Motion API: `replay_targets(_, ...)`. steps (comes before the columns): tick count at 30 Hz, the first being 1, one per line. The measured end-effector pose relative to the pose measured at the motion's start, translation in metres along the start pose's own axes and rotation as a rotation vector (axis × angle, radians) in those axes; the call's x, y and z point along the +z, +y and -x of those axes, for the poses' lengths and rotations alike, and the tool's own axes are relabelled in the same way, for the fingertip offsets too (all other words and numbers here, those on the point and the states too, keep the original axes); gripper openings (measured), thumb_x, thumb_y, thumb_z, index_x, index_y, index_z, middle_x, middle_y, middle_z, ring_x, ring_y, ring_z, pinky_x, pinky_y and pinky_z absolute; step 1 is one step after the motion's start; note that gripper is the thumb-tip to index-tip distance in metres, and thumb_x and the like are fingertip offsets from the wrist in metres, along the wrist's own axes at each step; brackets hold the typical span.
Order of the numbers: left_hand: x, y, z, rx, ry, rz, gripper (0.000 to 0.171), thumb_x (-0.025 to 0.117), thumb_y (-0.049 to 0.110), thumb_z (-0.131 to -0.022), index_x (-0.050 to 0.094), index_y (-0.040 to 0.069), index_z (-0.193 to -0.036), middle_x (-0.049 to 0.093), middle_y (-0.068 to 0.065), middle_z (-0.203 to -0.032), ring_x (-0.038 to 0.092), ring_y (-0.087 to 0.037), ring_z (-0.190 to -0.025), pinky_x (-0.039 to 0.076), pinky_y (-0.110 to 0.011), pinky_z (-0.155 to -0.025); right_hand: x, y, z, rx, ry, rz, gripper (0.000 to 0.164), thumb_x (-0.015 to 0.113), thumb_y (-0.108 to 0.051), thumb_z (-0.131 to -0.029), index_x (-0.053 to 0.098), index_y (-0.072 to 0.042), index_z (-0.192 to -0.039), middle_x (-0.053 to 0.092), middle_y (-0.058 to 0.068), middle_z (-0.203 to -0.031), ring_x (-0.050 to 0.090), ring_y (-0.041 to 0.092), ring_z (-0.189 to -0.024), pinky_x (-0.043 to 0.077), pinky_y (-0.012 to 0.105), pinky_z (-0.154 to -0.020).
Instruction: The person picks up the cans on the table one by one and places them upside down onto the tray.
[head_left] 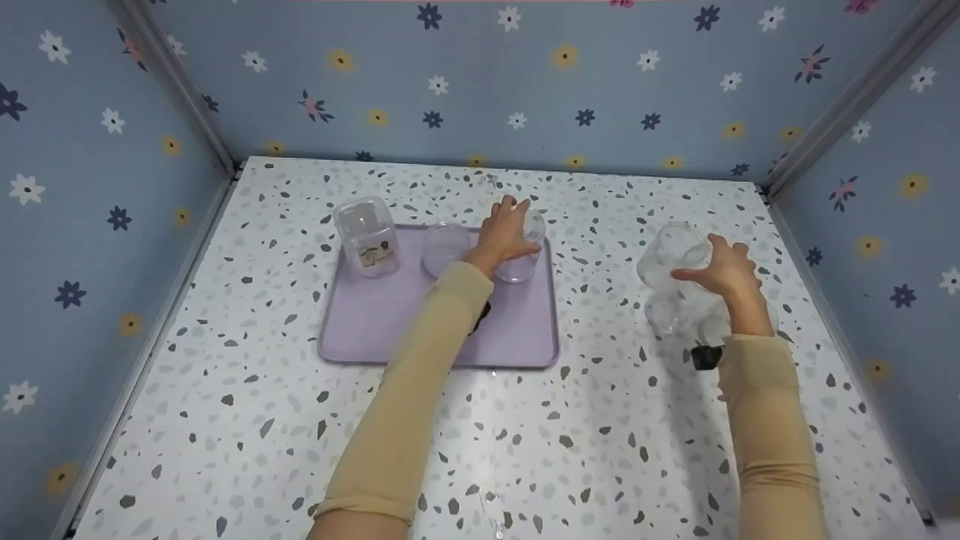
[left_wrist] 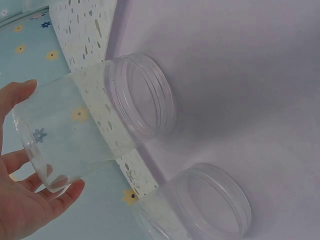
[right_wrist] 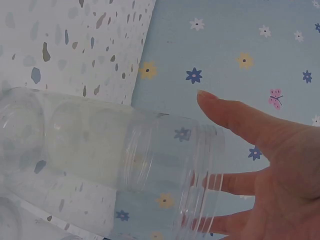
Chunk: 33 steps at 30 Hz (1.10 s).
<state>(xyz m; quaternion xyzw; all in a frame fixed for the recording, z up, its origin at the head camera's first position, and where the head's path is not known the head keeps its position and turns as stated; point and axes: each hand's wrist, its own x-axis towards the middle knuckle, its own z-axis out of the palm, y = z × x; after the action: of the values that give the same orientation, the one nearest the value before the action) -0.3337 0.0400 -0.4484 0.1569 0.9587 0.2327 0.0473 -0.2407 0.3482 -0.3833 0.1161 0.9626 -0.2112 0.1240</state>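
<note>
My left hand (head_left: 504,234) grips the upper end of a clear plastic jar (left_wrist: 95,115), thumb on one side and fingers on the other. That jar stands upside down on the purple tray (head_left: 517,341), its threaded mouth on the surface. A second clear jar (head_left: 446,251) stands beside it, mouth down too. At the right, my right hand (head_left: 726,268) is spread at the top of another clear jar (right_wrist: 90,145), whose threaded rim faces up. The thumb is apart from this jar; the fingers are at its far side, and their contact is unclear.
A clear square container (head_left: 367,236) with a label is at the tray's back left corner. Several more clear jars (head_left: 664,311) cluster around my right hand. Flower-patterned panels (head_left: 480,82) enclose the speckled table (head_left: 600,420) at the back and sides.
</note>
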Motion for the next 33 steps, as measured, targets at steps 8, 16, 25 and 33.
replay_targets(8,0.0006,0.0013,-0.0011,0.018,-0.01,-0.032,0.081,0.067,0.038,-0.073,0.03,0.008,-0.138,0.03,-0.014,-0.134,0.032,-0.026,-0.119,0.037,-0.039,-0.092,0.0011,0.002,-0.0025,-0.045,-0.002,0.0,0.093,0.064,-0.038,-0.077,0.009,0.005,-0.139,0.009,0.041,-0.132,0.016,0.057,-0.117,0.021,0.064,-0.091)
replay_targets(16,0.0015,0.0018,-0.0024,0.004,-0.019,-0.023,0.082,0.068,0.04,-0.073,0.029,0.009,-0.139,0.029,-0.013,-0.137,0.029,-0.026,-0.122,0.034,-0.04,-0.095,-0.0002,0.0022,-0.0025,-0.032,-0.001,0.017,0.09,0.063,-0.04,-0.078,0.014,0.007,-0.138,0.01,0.042,-0.132,0.016,0.057,-0.117,0.021,0.064,-0.091)
replay_targets(25,0.0022,0.0011,-0.001,-0.003,-0.027,-0.02,0.09,0.068,0.046,-0.071,0.022,0.013,-0.141,0.023,-0.013,-0.14,0.024,-0.026,-0.126,0.03,-0.042,-0.097,-0.0001,0.003,-0.0018,-0.026,0.027,0.005,0.087,0.064,-0.039,-0.077,0.019,0.007,-0.137,0.015,0.04,-0.132,0.019,0.054,-0.117,0.022,0.062,-0.091)
replay_targets(33,0.0019,-0.0046,0.0045,0.004,0.031,0.049,0.093,0.049,0.068,-0.073,0.018,0.014,-0.143,0.02,-0.012,-0.141,0.018,-0.024,-0.129,0.027,-0.044,-0.099,0.0007,0.0066,-0.0016,-0.018,0.063,-0.009,0.087,0.064,-0.041,-0.077,0.022,0.006,-0.137,0.021,0.035,-0.133,0.021,0.049,-0.12,0.023,0.058,-0.093)
